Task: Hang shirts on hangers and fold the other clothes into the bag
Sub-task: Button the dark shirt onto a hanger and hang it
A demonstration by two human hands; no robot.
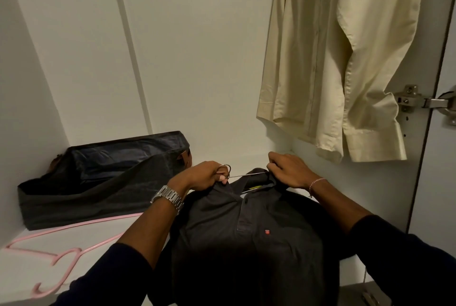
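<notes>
A dark grey polo shirt [246, 239] with a small red logo lies on the white wardrobe shelf [29, 263], its front hanging over the edge toward me. A metal hanger [243, 175] sits inside its collar, the hook sticking out to the left. My left hand [204, 176] grips the hook and the left collar edge. At the right side of the collar, my right hand [287, 170] pinches the fabric. A dark fabric bag [98, 182] stands open at the back left with folded dark clothes inside. A cream shirt [340, 59] hangs at the upper right.
A pink plastic hanger [64, 256] lies on the shelf at the front left, partly under the bag's edge. The wardrobe's white back and side walls close in the space. A metal door hinge [419, 101] sits on the right panel.
</notes>
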